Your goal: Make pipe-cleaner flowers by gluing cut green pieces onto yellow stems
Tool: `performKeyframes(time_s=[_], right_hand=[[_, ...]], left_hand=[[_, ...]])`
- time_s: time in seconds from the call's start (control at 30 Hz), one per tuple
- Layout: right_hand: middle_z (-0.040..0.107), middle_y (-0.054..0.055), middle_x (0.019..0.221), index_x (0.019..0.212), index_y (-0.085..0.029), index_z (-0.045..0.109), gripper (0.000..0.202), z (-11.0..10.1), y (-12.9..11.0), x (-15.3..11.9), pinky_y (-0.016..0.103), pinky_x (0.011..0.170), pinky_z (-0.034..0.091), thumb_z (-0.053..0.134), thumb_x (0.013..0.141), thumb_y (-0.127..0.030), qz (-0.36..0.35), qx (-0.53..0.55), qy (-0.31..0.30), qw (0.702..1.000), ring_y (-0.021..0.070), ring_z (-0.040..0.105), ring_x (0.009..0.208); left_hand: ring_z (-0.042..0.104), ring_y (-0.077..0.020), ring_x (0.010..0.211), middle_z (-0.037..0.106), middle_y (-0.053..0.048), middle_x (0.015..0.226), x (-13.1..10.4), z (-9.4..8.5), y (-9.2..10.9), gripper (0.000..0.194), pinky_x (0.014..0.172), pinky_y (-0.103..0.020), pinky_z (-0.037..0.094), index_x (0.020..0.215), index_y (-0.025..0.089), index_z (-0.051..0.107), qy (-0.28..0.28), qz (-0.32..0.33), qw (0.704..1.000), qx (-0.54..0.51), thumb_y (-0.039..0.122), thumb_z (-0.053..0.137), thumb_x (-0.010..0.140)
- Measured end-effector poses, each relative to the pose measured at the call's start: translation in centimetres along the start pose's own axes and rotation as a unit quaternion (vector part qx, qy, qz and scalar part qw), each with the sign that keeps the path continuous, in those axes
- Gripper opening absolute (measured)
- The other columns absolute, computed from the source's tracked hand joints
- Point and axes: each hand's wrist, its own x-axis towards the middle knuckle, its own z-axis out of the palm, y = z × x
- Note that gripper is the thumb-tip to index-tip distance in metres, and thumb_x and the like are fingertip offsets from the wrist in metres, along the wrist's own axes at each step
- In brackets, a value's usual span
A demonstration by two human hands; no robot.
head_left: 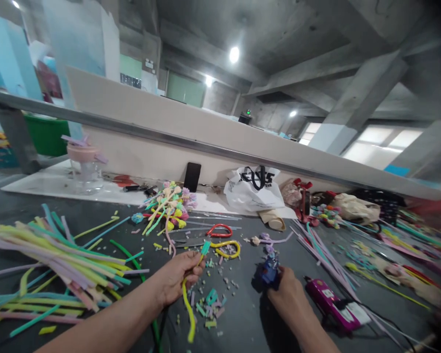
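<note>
Left hand (176, 282): grip closed around a yellow pipe cleaner (188, 306), pinched near its upper end where a short teal piece (205, 247) sticks out past the fingertips; the yellow length curves down below the hand onto the worktop (242, 323).
Right hand (288, 294): grip wrapped around a blue glue gun (269, 268), nozzle end pointing away from the person; how tightly the fingers close is partly hidden.
Handling: the pipe cleaner looks light, fuzzy and easily bent, so it is best held close to the worked end, as it will droop if taken far back; the glue gun looks rigid and is best held by its handle.
Scraps (211, 296): small cut bits in teal, pink and grey, scattered between the two hands.
Pink device (330, 304): lies just right of the right hand, with a cable attached.
Stem pile (51, 260): many loose yellow, lilac and teal stems at the left.
Loops: a red loop (219, 229) and a yellow loop (228, 247) lie beyond the left hand.
Finished bunch (169, 203): coloured flower-like pieces, farther back.
White bag (253, 189): against the low wall, beside a dark phone (192, 176).
</note>
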Motion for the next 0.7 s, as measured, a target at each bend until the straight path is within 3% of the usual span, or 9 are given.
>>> performKeyframes(time_s=[0.07,0.13,0.23,0.3,0.37,0.43,0.5,0.6,0.7], right_hand=[[0.06,0.018,0.101,0.107,-0.009,0.047,0.056,-1.2,-1.7,-0.5,0.039,0.083,0.041,0.055,0.053,-0.015,0.04,0.135,0.029,0.99,0.0308,0.056,0.096],[0.062,0.012,0.093,0.101,-0.015,0.05,0.052,-2.6,-3.9,-1.3,0.037,0.076,0.044,0.059,0.05,-0.017,0.076,0.341,0.015,0.937,0.027,0.058,0.087],[0.064,0.008,0.088,0.089,-0.017,0.058,0.034,-4.3,-7.2,-2.5,0.03,0.064,0.047,0.062,0.057,-0.026,0.085,0.655,-0.094,0.745,0.021,0.06,0.076],[0.064,0.007,0.087,0.087,-0.017,0.061,0.028,-4.5,-8.8,-3.1,0.026,0.058,0.047,0.061,0.061,-0.026,0.109,0.762,-0.152,0.62,0.0178,0.06,0.072],[0.065,0.006,0.085,0.089,-0.016,0.062,0.025,-3.8,-9.8,-3.3,0.022,0.052,0.045,0.059,0.067,-0.028,0.129,0.796,-0.213,0.551,0.0136,0.059,0.064],[0.064,0.004,0.067,0.088,-0.014,0.063,0.026,-2.6,-10.3,-3.4,0.019,0.042,0.039,0.054,0.074,-0.033,0.123,0.783,-0.292,0.536,0.0096,0.053,0.047],[0.054,0.0,0.045,0.088,-0.01,0.063,0.034,-1.4,-10.4,-3.6,0.016,0.034,0.03,0.048,0.08,-0.039,0.085,0.746,-0.34,0.566,0.0071,0.043,0.034],[0.046,-0.003,0.035,0.089,-0.007,0.063,0.034,0.0,-10.3,-3.9,0.016,0.034,0.026,0.049,0.081,-0.037,0.025,0.696,-0.323,0.641,0.0056,0.036,0.03],[0.045,-0.004,0.036,0.09,-0.009,0.062,0.029,0.7,-10.1,-4.1,0.017,0.035,0.027,0.052,0.081,-0.035,0.014,0.689,-0.29,0.664,0.0054,0.034,0.031]], left_hand=[[0.038,0.0005,0.045,0.049,-0.001,0.069,0.0,0.1,0.1,0.014,0.034,-0.008,0.023,0.07,0.01,0.052,0.0,0.002,1.0,-0.01,0.019,0.063,0.073],[0.039,0.0004,0.046,0.049,-0.001,0.069,0.0,0.2,0.2,0.013,0.035,-0.007,0.024,0.069,0.01,0.051,0.003,0.003,1.0,-0.021,0.016,0.062,0.073],[0.04,0.0007,0.047,0.049,-0.002,0.07,0.0,0.2,0.4,0.011,0.036,-0.007,0.026,0.071,0.009,0.051,0.012,0.0,0.999,-0.036,0.016,0.06,0.075],[0.039,0.0012,0.047,0.048,-0.001,0.07,0.0,0.1,0.5,0.01,0.036,-0.006,0.026,0.072,0.009,0.052,0.016,-0.008,0.999,-0.042,0.015,0.058,0.076],[0.037,0.0018,0.045,0.047,-0.001,0.069,0.1,0.1,0.5,0.009,0.036,-0.006,0.025,0.073,0.008,0.052,0.018,-0.016,0.999,-0.048,0.014,0.056,0.078],[0.036,0.0021,0.044,0.044,0.001,0.067,0.2,0.0,0.6,0.006,0.034,-0.006,0.023,0.073,0.008,0.051,0.018,-0.023,0.998,-0.053,0.01,0.053,0.078],[0.034,0.0019,0.042,0.042,0.002,0.065,0.3,0.0,0.5,0.004,0.033,-0.006,0.019,0.075,0.009,0.051,0.019,-0.03,0.998,-0.058,0.005,0.05,0.077],[0.033,0.0017,0.04,0.039,0.003,0.063,0.6,0.0,0.4,0.008,0.031,-0.007,0.015,0.077,0.01,0.05,0.025,-0.038,0.997,-0.067,0.003,0.049,0.076],[0.031,0.0022,0.039,0.039,0.004,0.062,0.7,0.1,0.3,0.006,0.031,-0.007,0.014,0.075,0.011,0.048,0.035,-0.043,0.996,-0.076,0.006,0.049,0.078]])
